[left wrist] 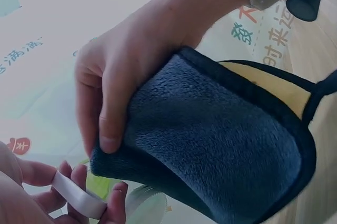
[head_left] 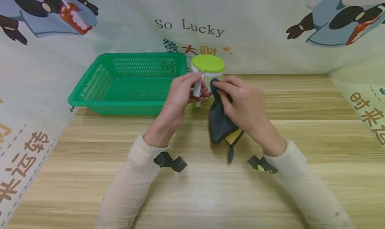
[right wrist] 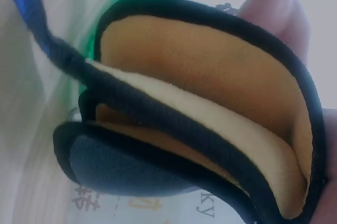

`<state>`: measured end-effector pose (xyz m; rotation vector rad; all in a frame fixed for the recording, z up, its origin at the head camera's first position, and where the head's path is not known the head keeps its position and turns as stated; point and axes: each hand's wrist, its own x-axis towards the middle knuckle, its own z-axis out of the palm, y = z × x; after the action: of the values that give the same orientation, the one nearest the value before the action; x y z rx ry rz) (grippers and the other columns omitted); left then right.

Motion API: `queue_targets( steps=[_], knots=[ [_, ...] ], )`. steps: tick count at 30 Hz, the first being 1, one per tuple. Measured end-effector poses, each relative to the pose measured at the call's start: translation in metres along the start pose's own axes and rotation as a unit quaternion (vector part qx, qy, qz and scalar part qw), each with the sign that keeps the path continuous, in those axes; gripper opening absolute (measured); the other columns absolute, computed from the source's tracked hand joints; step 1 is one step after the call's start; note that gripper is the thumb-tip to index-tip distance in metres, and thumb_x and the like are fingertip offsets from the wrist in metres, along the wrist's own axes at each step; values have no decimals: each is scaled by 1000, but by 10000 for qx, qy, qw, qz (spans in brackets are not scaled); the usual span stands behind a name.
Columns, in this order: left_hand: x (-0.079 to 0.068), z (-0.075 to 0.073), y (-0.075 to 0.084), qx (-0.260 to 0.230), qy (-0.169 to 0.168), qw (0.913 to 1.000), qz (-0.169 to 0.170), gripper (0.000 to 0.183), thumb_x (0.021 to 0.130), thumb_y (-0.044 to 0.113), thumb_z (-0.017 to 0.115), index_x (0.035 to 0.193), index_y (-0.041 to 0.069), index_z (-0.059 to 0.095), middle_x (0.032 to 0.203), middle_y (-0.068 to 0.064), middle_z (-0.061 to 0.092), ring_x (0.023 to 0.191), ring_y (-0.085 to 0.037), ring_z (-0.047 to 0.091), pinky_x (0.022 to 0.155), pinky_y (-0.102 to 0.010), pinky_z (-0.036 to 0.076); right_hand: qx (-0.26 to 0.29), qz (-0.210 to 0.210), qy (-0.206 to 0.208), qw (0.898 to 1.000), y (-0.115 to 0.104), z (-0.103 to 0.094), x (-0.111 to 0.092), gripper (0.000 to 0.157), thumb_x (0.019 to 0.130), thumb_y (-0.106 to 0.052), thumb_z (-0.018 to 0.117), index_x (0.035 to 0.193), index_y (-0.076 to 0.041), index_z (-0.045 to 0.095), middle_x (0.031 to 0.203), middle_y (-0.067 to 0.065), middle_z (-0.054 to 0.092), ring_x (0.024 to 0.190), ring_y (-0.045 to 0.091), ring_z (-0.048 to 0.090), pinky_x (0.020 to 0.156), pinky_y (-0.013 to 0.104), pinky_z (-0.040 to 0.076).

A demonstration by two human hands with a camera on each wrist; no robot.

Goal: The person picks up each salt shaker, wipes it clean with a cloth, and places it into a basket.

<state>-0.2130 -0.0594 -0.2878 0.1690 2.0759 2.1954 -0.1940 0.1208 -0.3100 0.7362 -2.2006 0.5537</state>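
A jug [head_left: 208, 63] with a lime-green lid and white collar stands at the back, beside a green basket. My left hand [head_left: 180, 92] grips its white handle [head_left: 197, 88], fingers curled round it in the left wrist view too. Close by on the right, my right hand [head_left: 246, 103] pinches the top of a dark grey cleaning cloth [head_left: 219, 122] between thumb and fingers. The folded cloth hangs down, its yellow inner side [right wrist: 195, 61] and black edging facing the right wrist camera. A dark loop [head_left: 230, 154] dangles from its lower corner. Cloth and hands partly hide the jug's body.
The green plastic basket [head_left: 132, 110] with slotted sides sits left of the jug on the wood-grain table [head_left: 210, 195]. Behind the table rises a pale printed backdrop [head_left: 255, 48] with cartoon figures and lettering, which also runs along both sides.
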Motion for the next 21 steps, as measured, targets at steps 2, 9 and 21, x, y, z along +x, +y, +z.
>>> queue_targets(
  steps=[2, 9, 21],
  knots=[
    [-1, 1, 0, 98, -37, 9999, 26, 33, 110, 27, 49, 92, 3, 64, 85, -5, 64, 78, -17, 68, 75, -29, 58, -82, -75, 97, 9999, -1, -1, 1, 17, 96, -9, 70, 109, -4, 80, 105, 10, 77, 79, 27, 76, 57, 38, 54],
    [-2, 4, -1, 289, -57, 9996, 26, 34, 110, 26, 50, 88, 4, 64, 82, -5, 64, 79, -22, 68, 70, -26, 55, -269, -158, 39, 9995, -6, -1, 1, 16, 97, -8, 67, 106, -6, 81, 101, 7, 76, 73, 26, 73, 53, 36, 51],
    [-2, -4, 1, -272, -146, 9993, -199, 32, 109, 27, 49, 92, 5, 64, 89, -6, 63, 83, -20, 72, 79, -31, 60, -399, 224, -1027, 9937, -5, -6, 1, 13, 94, -7, 69, 100, -7, 81, 99, 5, 78, 75, 27, 73, 53, 39, 50]
  ],
)
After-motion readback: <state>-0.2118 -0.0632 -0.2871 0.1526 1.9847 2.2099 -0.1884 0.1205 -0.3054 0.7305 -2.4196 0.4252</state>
